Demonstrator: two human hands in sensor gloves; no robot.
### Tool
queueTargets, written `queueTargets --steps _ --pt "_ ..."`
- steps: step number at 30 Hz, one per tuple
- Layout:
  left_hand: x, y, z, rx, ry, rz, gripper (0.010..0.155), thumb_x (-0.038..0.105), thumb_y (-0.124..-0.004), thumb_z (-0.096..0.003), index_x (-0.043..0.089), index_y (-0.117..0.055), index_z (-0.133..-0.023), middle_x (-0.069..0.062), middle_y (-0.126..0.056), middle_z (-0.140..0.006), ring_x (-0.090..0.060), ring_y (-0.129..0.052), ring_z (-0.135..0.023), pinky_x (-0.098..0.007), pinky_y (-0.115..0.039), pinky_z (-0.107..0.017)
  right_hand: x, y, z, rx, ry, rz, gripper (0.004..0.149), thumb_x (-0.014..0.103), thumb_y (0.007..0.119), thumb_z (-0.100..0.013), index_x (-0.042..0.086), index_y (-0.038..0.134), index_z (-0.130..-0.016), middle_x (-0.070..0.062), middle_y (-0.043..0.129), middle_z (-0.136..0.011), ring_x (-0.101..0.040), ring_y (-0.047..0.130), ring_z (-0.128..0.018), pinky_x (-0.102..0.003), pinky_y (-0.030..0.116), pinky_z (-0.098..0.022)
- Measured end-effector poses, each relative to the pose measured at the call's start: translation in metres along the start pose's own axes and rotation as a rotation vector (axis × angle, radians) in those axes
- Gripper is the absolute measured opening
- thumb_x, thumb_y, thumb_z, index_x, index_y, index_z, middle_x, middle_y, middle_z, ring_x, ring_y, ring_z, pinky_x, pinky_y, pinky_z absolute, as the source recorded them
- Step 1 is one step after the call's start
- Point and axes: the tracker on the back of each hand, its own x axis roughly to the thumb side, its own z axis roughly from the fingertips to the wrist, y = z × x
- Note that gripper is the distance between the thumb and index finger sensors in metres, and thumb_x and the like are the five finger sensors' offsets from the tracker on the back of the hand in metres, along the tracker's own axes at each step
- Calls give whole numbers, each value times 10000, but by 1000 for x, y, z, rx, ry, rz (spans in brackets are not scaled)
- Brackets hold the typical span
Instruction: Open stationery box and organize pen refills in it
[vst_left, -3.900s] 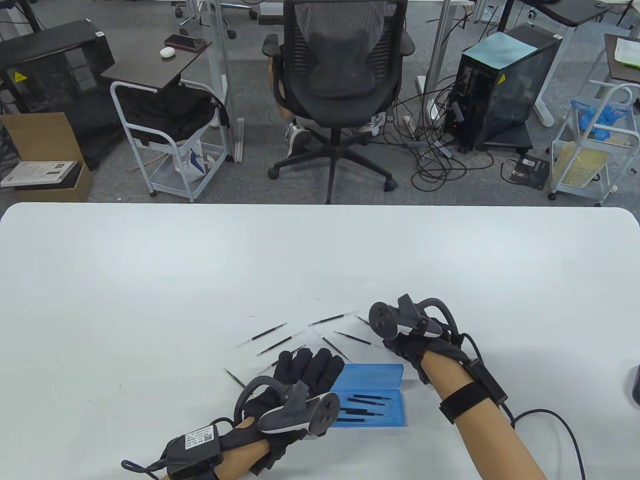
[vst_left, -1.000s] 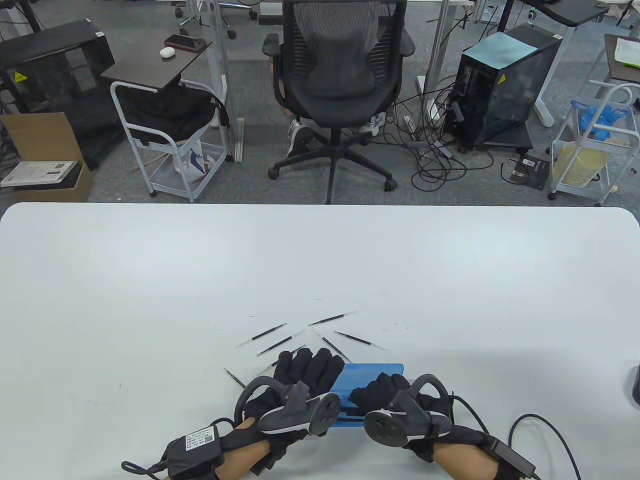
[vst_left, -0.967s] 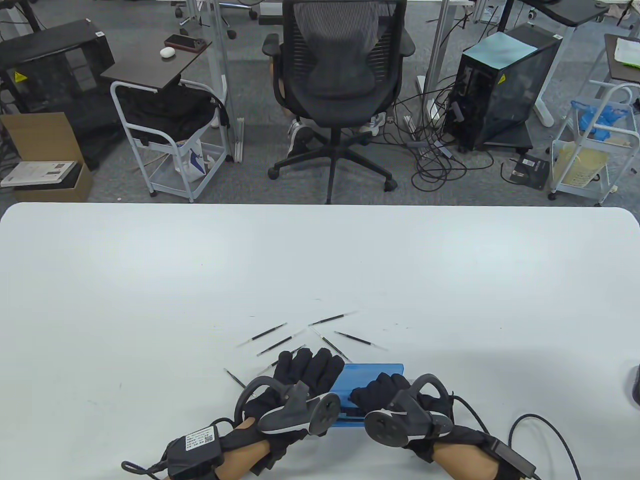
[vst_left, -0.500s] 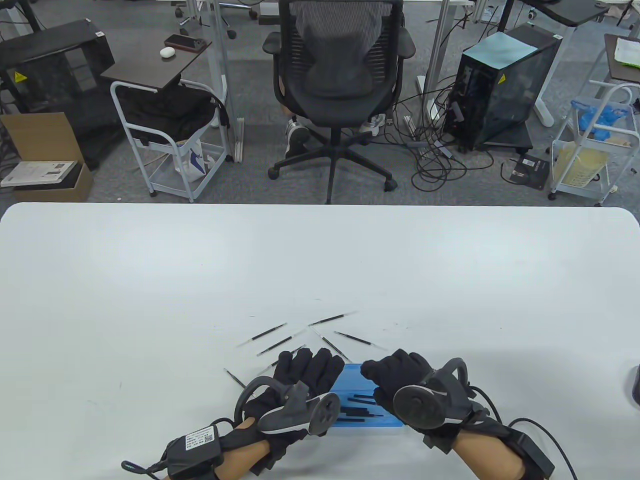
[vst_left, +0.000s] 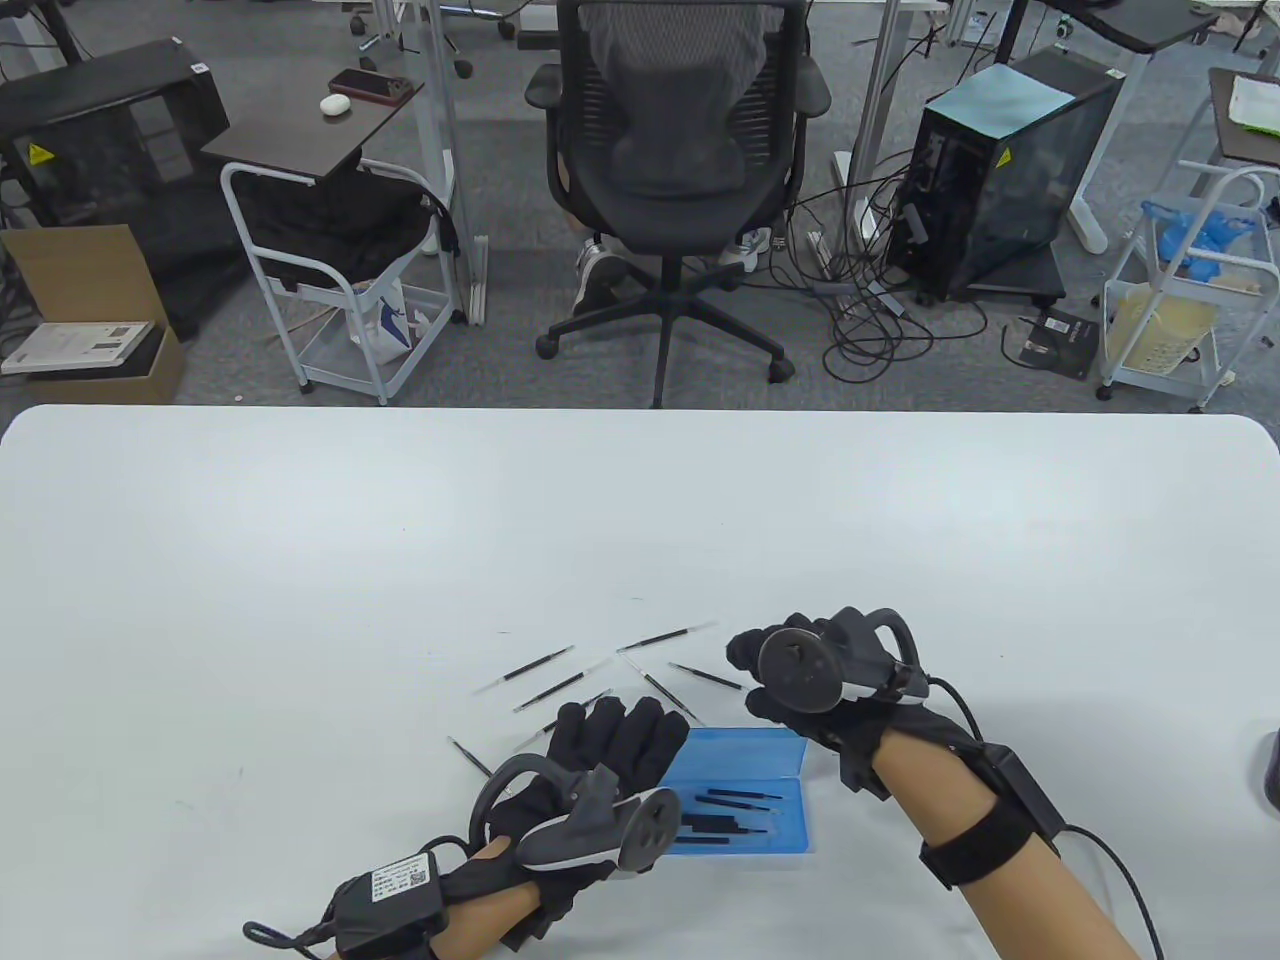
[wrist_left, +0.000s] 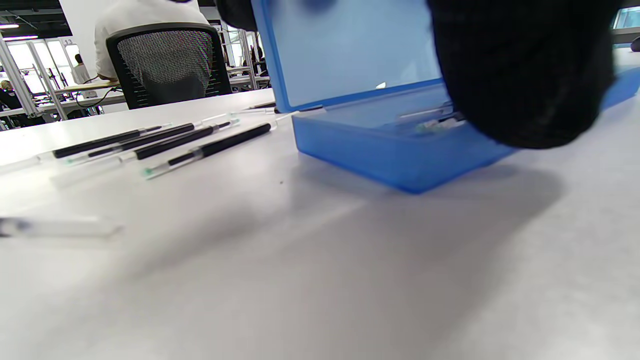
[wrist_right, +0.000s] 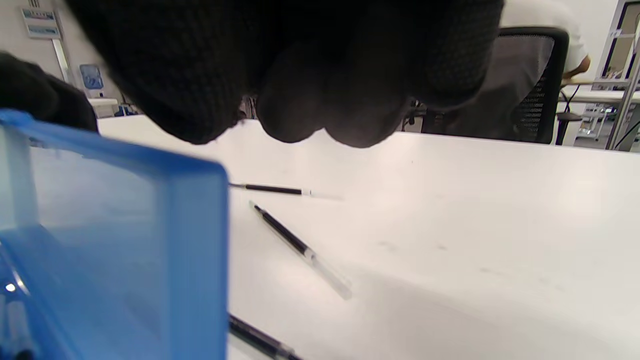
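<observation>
The blue stationery box (vst_left: 770, 830) lies open near the table's front edge, its lid (vst_left: 745, 748) standing up at the back. Several pen refills (vst_left: 735, 812) lie inside. My left hand (vst_left: 615, 735) holds the lid's left end, fingers draped over its top and thumb (wrist_left: 520, 75) in front. More loose refills (vst_left: 540, 664) are scattered beyond the box. My right hand (vst_left: 765, 660) hovers over the right-hand refill (vst_left: 705, 677) with loosely curled fingers (wrist_right: 300, 75) and holds nothing. In the right wrist view that refill (wrist_right: 287, 236) lies just below the fingertips.
One refill (vst_left: 468, 756) lies apart, left of my left hand. The white table (vst_left: 400, 540) stretches far beyond the refills. An office chair (vst_left: 680, 150) and carts stand on the floor past the far edge.
My right hand has lifted out of the box and moved away from me to the loose refills on the right. The left hand and the box have stayed put.
</observation>
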Motion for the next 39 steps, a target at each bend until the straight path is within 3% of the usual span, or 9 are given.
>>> queueTargets --steps 7,17,39 --pt "0 0 0 0 0 0 1193 630 -814 -376 260 30 -1133 -64 -66 -1288 -429 -297 -1207 -674 -323 -870 -9 27 -30 126 -7 1 620 365 933 -410 155 750 -964 -85 988 -817 -351 985 -747 -521 816 -578" --pt "0 0 1 0 -3 5 1196 630 -816 -374 262 32 -1133 -66 -63 -1287 -429 -296 -1208 -675 -321 -870 -7 43 -46 174 -22 64 603 343 936 -414 169 753 -962 -71 1000 -811 -339 996 -740 -518 819 -577" --pt "0 -1 0 -1 -3 7 1196 631 -815 -374 265 34 -1133 -63 -64 -1288 -427 -291 -1209 -673 -319 -872 -4 58 -47 99 -77 198 528 282 930 -428 184 776 -924 -22 1012 -740 -291 1029 -674 -506 852 -547"
